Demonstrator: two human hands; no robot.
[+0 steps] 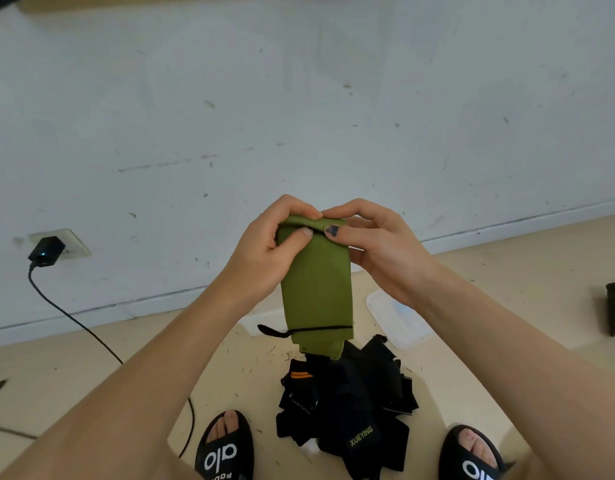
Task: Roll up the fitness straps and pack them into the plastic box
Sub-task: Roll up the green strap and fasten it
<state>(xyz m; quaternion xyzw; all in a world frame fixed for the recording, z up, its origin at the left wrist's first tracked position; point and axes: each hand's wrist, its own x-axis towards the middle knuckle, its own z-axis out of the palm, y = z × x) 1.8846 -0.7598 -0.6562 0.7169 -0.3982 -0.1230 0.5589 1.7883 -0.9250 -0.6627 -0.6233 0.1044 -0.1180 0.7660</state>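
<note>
Both hands — left hand (264, 247), right hand (379, 251) — raised, each grip pinching the green strap (316, 292).

You hold a green strap (316, 285) in front of you with both hands. Your left hand (264, 251) and your right hand (382, 251) pinch its top edge, where it is folded over; the rest hangs down. Under it, between your black slippers (224, 448), a pile of black straps (347, 410) lies on the floor (507, 306). A clear plastic lid (396, 317) lies behind the pile. A charger (46, 252) sits in the wall socket on the left.
</note>
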